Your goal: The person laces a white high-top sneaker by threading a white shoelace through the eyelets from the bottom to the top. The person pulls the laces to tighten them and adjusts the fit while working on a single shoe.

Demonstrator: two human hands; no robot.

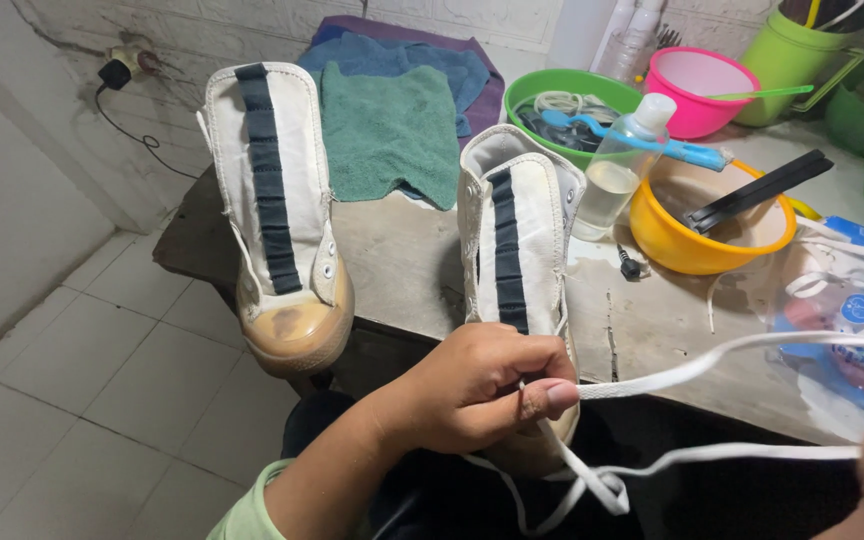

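Shoelace (712,355) stretches from left hand (482,385) on shoe (512,250) toward table edge (392,325).

Worn grey table (407,265), stained top, over pale tiled floor (102,390). On it: green towel (392,130) at the back over a blue cloth (402,58); green bowl (567,95), pink bowl (697,90), yellow bowl (702,235) with black comb (757,190) across it; clear bottle (620,165); green mug (787,55); plastic packet (847,320) at right edge. Left shoe (277,215) overhangs the front edge.
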